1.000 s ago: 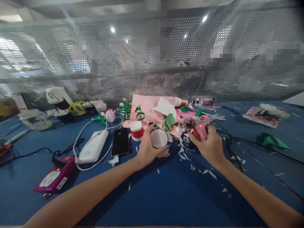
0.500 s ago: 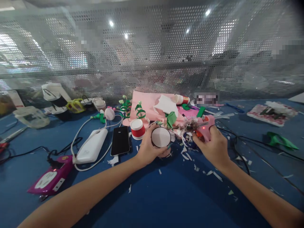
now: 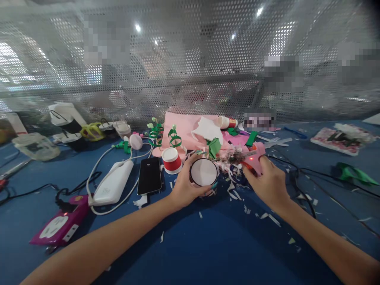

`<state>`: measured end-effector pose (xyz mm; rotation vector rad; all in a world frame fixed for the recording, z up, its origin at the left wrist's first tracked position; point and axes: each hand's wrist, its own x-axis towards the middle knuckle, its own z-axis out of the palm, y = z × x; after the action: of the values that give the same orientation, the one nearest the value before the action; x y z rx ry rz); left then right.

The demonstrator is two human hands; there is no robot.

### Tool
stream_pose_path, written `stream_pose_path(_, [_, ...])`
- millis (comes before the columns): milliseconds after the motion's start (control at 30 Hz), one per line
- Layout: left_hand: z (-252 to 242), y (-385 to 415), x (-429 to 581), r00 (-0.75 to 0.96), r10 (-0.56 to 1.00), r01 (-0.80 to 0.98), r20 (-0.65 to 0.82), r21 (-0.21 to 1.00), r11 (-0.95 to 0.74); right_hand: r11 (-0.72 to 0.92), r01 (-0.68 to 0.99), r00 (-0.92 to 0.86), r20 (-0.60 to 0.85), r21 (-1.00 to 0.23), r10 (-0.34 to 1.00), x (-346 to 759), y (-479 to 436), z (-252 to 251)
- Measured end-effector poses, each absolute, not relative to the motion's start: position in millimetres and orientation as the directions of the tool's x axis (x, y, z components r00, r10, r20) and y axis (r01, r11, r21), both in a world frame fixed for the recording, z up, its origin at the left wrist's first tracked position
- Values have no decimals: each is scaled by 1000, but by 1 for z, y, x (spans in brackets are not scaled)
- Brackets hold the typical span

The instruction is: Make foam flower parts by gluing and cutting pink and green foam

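Observation:
My left hand (image 3: 185, 186) is wrapped round a small paper cup (image 3: 204, 173) lying on its side, its white round base turned toward me. My right hand (image 3: 268, 181) grips a pink glue gun (image 3: 255, 155) with a red light on it. The gun's nozzle points left toward the cup's upper right side. Green paper pieces (image 3: 214, 147) sit just behind the cup. Both hands hover low over the blue table (image 3: 208, 245).
A red-and-white paper cup (image 3: 171, 160) stands upside down left of my left hand. A black phone (image 3: 150, 181), a white power bank (image 3: 113, 183) with cable and a purple device (image 3: 61, 223) lie further left. Pink paper (image 3: 184, 132), paper scraps and black cords (image 3: 308, 178) surround the hands. A perforated metal screen (image 3: 190, 71) closes the back.
Both hands stay on the cup and the glue gun. The gun's nozzle has drawn slightly closer to the cup, and the view has shifted a little.

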<state>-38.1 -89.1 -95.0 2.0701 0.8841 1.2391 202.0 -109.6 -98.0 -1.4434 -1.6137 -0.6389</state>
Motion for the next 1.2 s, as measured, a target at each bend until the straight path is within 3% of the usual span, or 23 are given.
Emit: stream_pose_path(1200, [-93, -90, -37, 316, 791, 248, 524, 759, -602, 176, 973, 30, 834, -151, 551, 204, -110, -97])
